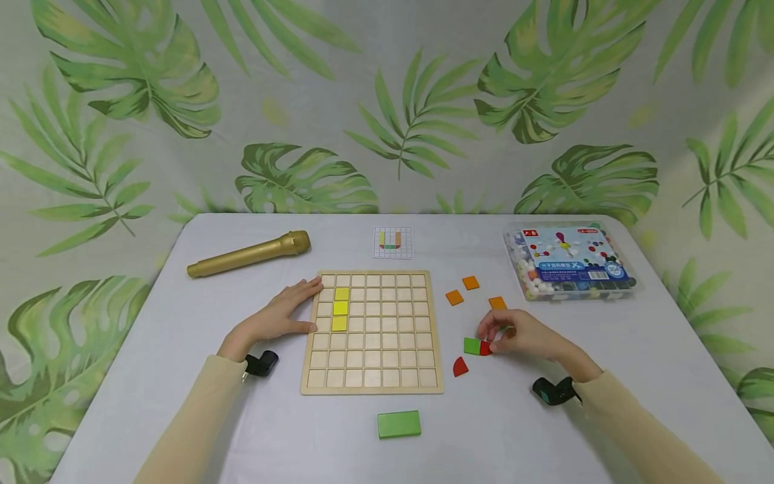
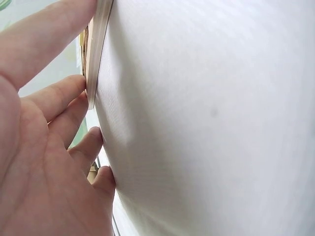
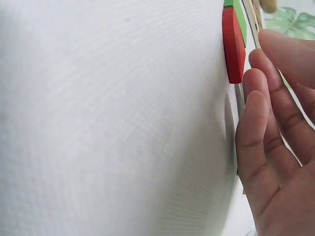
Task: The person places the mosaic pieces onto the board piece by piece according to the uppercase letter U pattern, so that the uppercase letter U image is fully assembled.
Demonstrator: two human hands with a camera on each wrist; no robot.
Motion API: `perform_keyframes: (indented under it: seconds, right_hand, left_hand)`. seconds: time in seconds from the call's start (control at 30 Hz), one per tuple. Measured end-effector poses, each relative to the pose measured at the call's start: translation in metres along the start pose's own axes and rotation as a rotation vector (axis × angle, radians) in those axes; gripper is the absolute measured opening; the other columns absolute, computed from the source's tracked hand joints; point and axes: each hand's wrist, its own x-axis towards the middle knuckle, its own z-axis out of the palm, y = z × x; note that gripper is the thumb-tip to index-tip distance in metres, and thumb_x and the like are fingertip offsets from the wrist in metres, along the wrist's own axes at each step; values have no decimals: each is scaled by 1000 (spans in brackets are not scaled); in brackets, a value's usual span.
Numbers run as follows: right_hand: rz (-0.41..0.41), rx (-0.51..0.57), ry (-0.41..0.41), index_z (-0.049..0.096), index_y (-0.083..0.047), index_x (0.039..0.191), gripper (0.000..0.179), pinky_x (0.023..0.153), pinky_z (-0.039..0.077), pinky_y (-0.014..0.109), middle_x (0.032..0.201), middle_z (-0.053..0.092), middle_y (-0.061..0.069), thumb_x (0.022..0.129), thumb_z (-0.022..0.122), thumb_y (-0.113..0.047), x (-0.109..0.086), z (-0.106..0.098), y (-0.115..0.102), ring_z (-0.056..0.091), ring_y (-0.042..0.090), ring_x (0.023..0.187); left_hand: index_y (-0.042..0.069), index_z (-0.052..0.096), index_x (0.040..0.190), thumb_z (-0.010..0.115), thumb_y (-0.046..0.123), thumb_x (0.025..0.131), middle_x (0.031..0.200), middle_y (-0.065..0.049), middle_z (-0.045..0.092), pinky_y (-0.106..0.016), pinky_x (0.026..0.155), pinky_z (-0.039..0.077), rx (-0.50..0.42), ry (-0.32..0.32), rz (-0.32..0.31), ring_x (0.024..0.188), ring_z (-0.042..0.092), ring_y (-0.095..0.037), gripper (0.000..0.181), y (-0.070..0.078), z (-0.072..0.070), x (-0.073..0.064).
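My left hand [image 1: 283, 314] lies with fingers spread at the left edge of a wooden grid board [image 1: 381, 343]. Thumb and fingertips touch the board's rim in the left wrist view. Three yellow square tiles [image 1: 340, 308] stand in one column of the grid. To the right of the board, my right hand [image 1: 526, 334] hovers low with loosely bent fingers. Its fingertips are right by a red quarter-round tile [image 3: 234, 45], which abuts a green tile [image 1: 471, 345]. Another red quarter-round tile [image 1: 460, 366] lies nearer the front.
Orange square tiles [image 1: 470, 283] lie scattered right of the board. Behind it is a small pattern card [image 1: 393, 243] with a coloured U shape. A gold microphone [image 1: 249, 254] lies back left, a molecule-model box [image 1: 571, 261] back right. A green block [image 1: 399, 424] sits in front.
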Motion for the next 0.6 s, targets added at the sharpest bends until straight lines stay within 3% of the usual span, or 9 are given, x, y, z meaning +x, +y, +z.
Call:
perform_keyframes:
  seconds: [0.3,0.6]
  right_hand:
    - [-83,-146,51,65,-12,96,23,71,50,26,89,61,0,80,73,2,-2,8,0,54,21,84]
    - [-95,-151,36,63,-10,90,22,67,47,26,81,56,1,78,74,4,-2,7,-5,53,20,79]
  left_hand:
    - [-1,29,148,72,27,86,157,-16,17,-54,114,2,0,4,2,142,8,-40,81,1,0,0]
    - [-1,29,148,72,29,86,157,-16,17,-54,114,2,4,7,5,142,7,-40,81,0,0,0]
